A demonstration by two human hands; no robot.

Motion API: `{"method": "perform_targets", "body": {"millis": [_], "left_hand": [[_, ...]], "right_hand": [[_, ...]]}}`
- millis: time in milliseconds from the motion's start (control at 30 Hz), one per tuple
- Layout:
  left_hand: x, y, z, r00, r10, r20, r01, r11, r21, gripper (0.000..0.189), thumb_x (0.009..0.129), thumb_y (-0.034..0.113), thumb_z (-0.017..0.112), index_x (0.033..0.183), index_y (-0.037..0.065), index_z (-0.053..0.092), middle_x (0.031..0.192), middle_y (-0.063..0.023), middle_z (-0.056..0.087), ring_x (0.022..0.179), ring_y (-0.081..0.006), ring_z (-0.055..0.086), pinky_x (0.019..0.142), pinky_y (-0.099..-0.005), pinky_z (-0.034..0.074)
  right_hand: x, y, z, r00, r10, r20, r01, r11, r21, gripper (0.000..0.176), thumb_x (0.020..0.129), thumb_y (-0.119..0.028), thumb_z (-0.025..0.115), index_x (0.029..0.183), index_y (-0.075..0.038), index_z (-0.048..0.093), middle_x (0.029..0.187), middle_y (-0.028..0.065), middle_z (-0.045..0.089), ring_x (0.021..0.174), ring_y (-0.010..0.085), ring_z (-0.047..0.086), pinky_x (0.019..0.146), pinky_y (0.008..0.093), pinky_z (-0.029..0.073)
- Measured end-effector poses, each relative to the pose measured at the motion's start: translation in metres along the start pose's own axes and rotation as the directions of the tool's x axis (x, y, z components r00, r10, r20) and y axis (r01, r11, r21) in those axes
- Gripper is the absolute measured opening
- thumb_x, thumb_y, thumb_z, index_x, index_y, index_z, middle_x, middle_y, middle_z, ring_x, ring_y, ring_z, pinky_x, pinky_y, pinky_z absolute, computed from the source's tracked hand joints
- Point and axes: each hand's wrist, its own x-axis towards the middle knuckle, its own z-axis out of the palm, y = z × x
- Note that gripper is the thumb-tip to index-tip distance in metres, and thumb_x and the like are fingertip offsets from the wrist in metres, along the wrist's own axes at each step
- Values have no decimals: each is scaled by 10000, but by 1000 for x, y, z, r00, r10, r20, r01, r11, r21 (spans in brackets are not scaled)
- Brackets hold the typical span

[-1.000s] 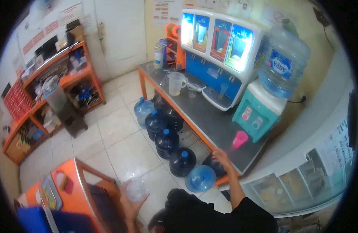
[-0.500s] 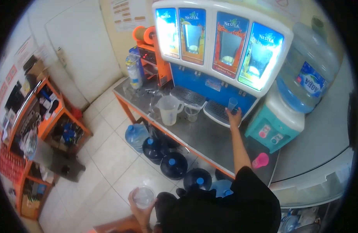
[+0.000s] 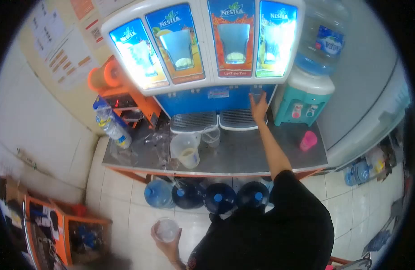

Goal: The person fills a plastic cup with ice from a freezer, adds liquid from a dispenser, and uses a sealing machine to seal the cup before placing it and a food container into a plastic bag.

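Clear plastic is thin in both your hands, so I would be careful about how strongly you press it. Your right hand [image 3: 259, 107] is closed around a small clear cup [image 3: 257, 93], raised to the right end of the drinks dispenser [image 3: 218, 93], above the drip tray [image 3: 240, 118]. If these fingers squeeze too much, the cup may bend, and any liquid inside could come over the rim; how full it is, I cannot tell. If it tilts or sits off the outlet, a flow could run down on your fingers.

Your left hand [image 3: 169, 247] grips a round clear container [image 3: 167, 229], away from the counter [image 3: 234, 157] and over the floor [image 3: 140, 231]. Your attention may be at the dispenser, and then this container could lean without your notice and spill on the tiles, which would become slippery.

Your right forearm crosses above the counter, between the pink cup [image 3: 308, 141] and the clear cup [image 3: 212, 137] just beside the jug [image 3: 185, 153]. A low, sideways return of this arm could knock one of them, and the jug is near the front edge
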Motion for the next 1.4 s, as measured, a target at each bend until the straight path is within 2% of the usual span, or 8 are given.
{"method": "perform_targets", "body": {"millis": [200,367,500,600,733,800,900,1400], "left_hand": [[70,-31,-24,986,147,79,-155,983,103,905,540,142,893,1294,2,412,1231,-131,528,1154,-291,495,1008,-405,389],[76,-36,-15,989,116,91,-120,992,46,913,548,150,893,1303,4,402,1252,-144,524,1167,-298,492,1002,-408,391],[63,-38,1,989,94,112,-96,995,8,898,553,140,895,1296,11,408,1255,-142,521,1172,-290,490,1009,-406,387],[54,-34,14,990,87,109,-85,996,-21,900,555,146,896,1299,18,406,1258,-142,518,1171,-287,490,1008,-401,388],[47,-23,29,990,77,115,-76,997,-11,895,564,148,892,1303,24,403,1262,-138,514,1172,-283,488,1004,-399,391],[45,-21,35,988,89,127,-89,996,-3,891,571,145,888,1306,23,399,1263,-137,514,1175,-283,485,1002,-402,393],[43,-11,41,986,89,138,-92,996,13,881,576,141,885,1304,25,403,1264,-134,514,1176,-279,484,1002,-405,392],[38,5,71,981,136,138,-136,991,-11,889,559,112,892,1301,18,412,1262,-128,509,1161,-264,494,990,-385,416]], "right_hand": [[25,8,24,997,67,-36,-71,991,-117,547,821,-284,698,1193,26,443,1012,302,621,976,439,607,775,462,489],[36,37,27,996,61,-60,-71,982,-176,571,798,-260,707,1198,41,433,958,299,633,941,436,617,779,472,497],[40,16,12,982,177,63,-159,962,-222,610,796,-276,712,1235,35,424,1006,300,626,960,437,612,808,467,500],[37,19,14,999,39,11,-37,990,-140,611,800,-289,712,1240,25,428,1034,297,620,974,438,606,811,467,497],[39,21,11,998,63,14,-61,994,-92,589,807,-302,707,1221,25,445,1033,290,623,978,438,606,806,466,496],[39,18,10,1000,26,-7,-27,996,-80,555,795,-282,712,1198,23,483,931,255,652,889,418,633,740,449,500],[38,19,8,999,41,30,-39,998,-41,554,813,-310,701,1183,30,466,1002,289,627,961,440,611,797,460,496],[38,9,3,998,44,-34,-46,998,-52,504,798,-262,729,1127,52,513,984,289,626,933,438,614,766,453,498]]}}
